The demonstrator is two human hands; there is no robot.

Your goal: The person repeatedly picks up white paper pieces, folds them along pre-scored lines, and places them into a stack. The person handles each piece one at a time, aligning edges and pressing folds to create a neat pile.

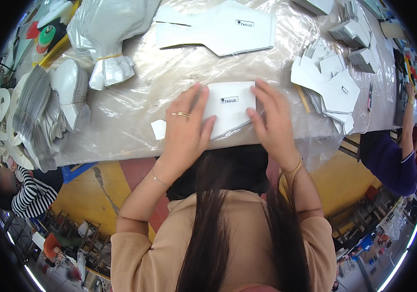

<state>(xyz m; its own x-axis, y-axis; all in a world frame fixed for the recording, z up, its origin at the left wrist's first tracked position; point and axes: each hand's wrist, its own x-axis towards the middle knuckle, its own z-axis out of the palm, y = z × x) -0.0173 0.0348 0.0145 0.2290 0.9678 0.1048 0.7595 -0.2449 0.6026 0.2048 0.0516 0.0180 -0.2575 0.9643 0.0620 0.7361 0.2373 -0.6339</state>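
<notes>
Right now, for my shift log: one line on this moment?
left hand: flat on white cut piece | right hand: pressing same piece | table: plastic-covered

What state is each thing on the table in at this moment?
White cut piece: flat at table edge, pressed under both hands.
Left hand: palm down on it.
Right hand: palm down on it.
Large white piece: lying flat, untouched.
Bundle: tied with band.
</notes>
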